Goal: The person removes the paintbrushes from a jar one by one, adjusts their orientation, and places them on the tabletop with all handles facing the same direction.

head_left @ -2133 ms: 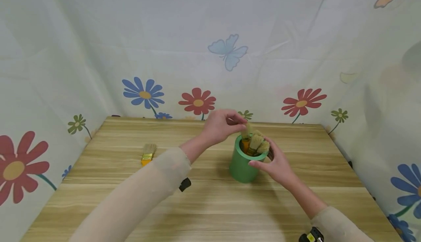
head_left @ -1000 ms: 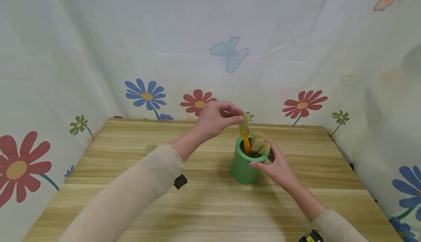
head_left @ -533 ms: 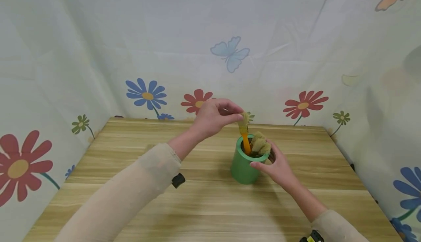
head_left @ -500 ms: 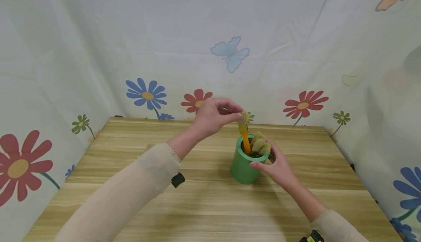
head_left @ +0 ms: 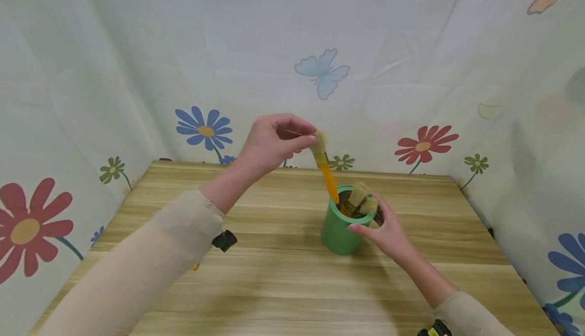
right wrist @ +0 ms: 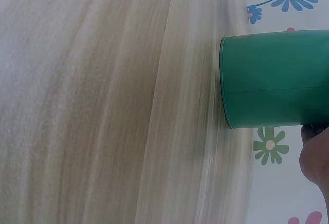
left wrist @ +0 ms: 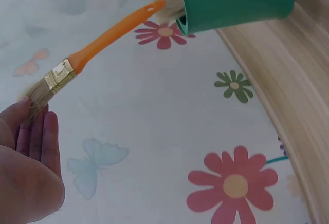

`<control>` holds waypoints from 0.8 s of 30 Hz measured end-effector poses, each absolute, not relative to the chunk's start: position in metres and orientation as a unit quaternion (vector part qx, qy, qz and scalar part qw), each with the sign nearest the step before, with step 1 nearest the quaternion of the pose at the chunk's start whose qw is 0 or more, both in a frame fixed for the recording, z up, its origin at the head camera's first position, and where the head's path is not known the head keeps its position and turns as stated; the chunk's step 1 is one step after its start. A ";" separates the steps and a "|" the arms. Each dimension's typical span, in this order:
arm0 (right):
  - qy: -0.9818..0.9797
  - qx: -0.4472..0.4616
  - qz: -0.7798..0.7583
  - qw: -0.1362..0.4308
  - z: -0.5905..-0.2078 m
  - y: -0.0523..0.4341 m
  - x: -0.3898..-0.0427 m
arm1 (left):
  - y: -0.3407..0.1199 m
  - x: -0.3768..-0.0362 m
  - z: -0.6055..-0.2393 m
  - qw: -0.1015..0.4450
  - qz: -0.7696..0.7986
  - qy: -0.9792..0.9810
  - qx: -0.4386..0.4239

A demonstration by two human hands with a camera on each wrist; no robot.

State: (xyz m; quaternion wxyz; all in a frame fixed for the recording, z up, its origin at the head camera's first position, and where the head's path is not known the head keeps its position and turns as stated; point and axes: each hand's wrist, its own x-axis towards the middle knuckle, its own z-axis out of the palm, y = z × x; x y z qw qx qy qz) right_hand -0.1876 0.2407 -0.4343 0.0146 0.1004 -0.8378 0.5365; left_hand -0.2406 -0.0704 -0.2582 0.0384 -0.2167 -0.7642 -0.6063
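Note:
My left hand [head_left: 273, 142] pinches a paintbrush [head_left: 326, 171] by its pale bristles. The brush slants, bristles up, and its orange handle points down at the pot's rim. In the left wrist view the paintbrush [left wrist: 105, 38] shows a metal ferrule and a hole at the handle's tip. A green cylindrical pot [head_left: 342, 234] stands on the table with more brushes [head_left: 358, 196] inside, bristles up. My right hand [head_left: 388, 229] grips the pot near its rim from the right, thumb in front. In the right wrist view only part of that hand [right wrist: 316, 154] shows beside the pot [right wrist: 275, 80].
The wood-grain table [head_left: 292, 290] reaches back to a white curtain [head_left: 247, 46] printed with flowers and butterflies. A small orange tip [head_left: 195, 266] pokes out from under the left forearm, the remainder hidden. A black wrist device [head_left: 224, 240] sits below the left sleeve.
My left hand has risen and moved left, drawing the brush up until nearly its whole handle shows. The right hand stays on the pot. The brush lying at left is now mostly hidden by the forearm.

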 end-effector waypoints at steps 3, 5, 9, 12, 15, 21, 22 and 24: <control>-0.837 0.097 0.538 0.015 -0.433 0.241 -0.187 | -0.082 -0.242 -0.256 0.027 -0.605 -0.768 -0.207; -0.837 0.094 0.539 0.015 -0.433 0.241 -0.187 | -0.091 -0.243 -0.257 0.022 -0.600 -0.774 -0.201; -0.837 0.096 0.539 0.015 -0.433 0.241 -0.187 | -0.111 -0.246 -0.262 0.020 -0.581 -0.790 -0.193; -0.838 0.098 0.537 0.016 -0.432 0.240 -0.188 | -0.128 -0.249 -0.269 0.027 -0.551 -0.812 -0.189; -0.838 0.097 0.537 0.016 -0.433 0.240 -0.188 | -0.143 -0.250 -0.277 0.023 -0.520 -0.833 -0.186; -0.837 0.099 0.538 0.017 -0.435 0.241 -0.188 | -0.169 -0.252 -0.293 -0.015 -0.470 -0.865 -0.175; -0.837 0.099 0.539 0.017 -0.435 0.241 -0.188 | -0.172 -0.253 -0.295 -0.021 -0.464 -0.869 -0.172; -0.836 0.098 0.540 0.018 -0.435 0.241 -0.188 | -0.179 -0.254 -0.300 -0.032 -0.450 -0.877 -0.167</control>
